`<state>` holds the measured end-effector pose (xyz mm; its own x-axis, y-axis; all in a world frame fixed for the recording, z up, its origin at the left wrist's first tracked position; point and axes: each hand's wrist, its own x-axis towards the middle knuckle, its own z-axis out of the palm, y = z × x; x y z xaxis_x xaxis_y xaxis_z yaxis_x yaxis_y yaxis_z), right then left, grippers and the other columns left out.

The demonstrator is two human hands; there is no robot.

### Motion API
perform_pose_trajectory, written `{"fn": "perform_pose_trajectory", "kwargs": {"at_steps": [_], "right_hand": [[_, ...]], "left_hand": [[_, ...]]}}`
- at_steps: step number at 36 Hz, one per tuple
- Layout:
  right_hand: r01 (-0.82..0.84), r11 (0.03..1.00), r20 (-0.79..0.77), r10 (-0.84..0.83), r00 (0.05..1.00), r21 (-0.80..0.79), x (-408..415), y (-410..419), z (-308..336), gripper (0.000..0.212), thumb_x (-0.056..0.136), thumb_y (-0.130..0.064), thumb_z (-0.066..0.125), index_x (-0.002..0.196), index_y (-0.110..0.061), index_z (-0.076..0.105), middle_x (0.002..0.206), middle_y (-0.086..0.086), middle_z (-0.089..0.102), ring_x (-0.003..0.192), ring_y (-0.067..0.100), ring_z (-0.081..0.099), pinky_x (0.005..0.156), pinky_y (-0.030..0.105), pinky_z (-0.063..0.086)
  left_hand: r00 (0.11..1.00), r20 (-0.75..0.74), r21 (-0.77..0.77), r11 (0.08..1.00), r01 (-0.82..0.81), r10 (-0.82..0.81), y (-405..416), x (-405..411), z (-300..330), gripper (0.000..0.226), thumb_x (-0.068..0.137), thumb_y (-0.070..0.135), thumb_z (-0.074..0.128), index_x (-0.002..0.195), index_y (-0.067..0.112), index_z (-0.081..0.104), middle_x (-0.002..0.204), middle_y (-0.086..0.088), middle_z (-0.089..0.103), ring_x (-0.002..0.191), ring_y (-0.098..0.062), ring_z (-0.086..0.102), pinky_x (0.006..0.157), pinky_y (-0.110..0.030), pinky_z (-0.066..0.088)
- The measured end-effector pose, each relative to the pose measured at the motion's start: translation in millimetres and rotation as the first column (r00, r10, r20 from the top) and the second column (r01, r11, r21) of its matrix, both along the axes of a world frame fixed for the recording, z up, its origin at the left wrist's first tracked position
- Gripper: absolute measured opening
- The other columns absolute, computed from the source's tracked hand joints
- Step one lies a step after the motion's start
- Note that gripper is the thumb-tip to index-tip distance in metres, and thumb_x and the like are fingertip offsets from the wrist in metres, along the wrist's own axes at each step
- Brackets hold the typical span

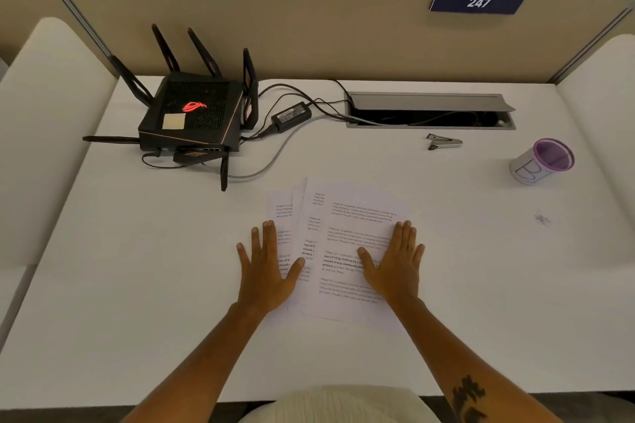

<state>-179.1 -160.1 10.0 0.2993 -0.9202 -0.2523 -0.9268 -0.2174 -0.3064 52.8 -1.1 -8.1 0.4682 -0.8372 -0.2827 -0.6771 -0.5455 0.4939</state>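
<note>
Several printed paper sheets (347, 216) lie fanned and overlapping in the middle of the white desk (137, 285). My left hand (266, 268) lies flat with fingers spread on the left edge of the sheets. My right hand (395, 264) lies flat with straight fingers on the top sheet's right side. Neither hand holds anything. A metal staple remover (443, 141) lies on the desk beyond the papers, to the right.
A black router (192, 113) with several antennas stands at the back left, its power adapter (291, 117) and cables beside it. An open cable tray (429, 110) is sunk in the desk at the back. A purple-rimmed cup (541, 161) stands at the right.
</note>
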Motion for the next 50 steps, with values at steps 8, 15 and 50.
{"fn": "perform_pose_trajectory", "kwargs": {"at_steps": [8, 15, 50], "right_hand": [[-0.134, 0.991, -0.025, 0.134, 0.991, -0.004, 30, 3, 0, 0.111, 0.094, -0.075, 0.042, 0.165, -0.004, -0.005, 0.175, 0.012, -0.008, 0.162, 0.028, -0.009, 0.131, 0.055, -0.001], [-0.173, 0.985, -0.020, 0.173, 0.985, -0.013, 46, 7, 1, 0.110, 0.094, -0.075, 0.042, 0.165, -0.004, -0.003, 0.175, 0.013, -0.007, 0.162, 0.029, -0.008, 0.131, 0.055, 0.001], [-0.200, 0.979, 0.162, 0.193, 0.968, 0.029, 42, 12, 0, 0.101, 0.098, -0.061, 0.053, 0.166, -0.007, 0.001, 0.176, 0.008, -0.004, 0.163, 0.025, -0.008, 0.131, 0.052, -0.004]], "left_hand": [[0.998, -0.045, -0.031, 0.998, -0.045, 0.044, -1, 0, 3, 0.110, 0.094, 0.080, 0.037, 0.172, 0.023, -0.016, 0.184, -0.003, -0.010, 0.171, -0.031, -0.008, 0.135, -0.057, -0.011], [0.994, -0.088, -0.048, 0.996, -0.070, 0.065, -3, -1, 7, 0.110, 0.093, 0.082, 0.037, 0.169, 0.028, -0.021, 0.184, -0.001, -0.010, 0.171, -0.029, -0.006, 0.137, -0.056, -0.004], [0.687, -0.592, -0.017, 0.846, -0.533, 0.421, -25, -7, 48, 0.075, 0.096, 0.012, 0.082, 0.158, 0.020, 0.041, 0.144, -0.009, 0.064, 0.126, -0.028, 0.067, 0.101, -0.047, 0.062]]}}
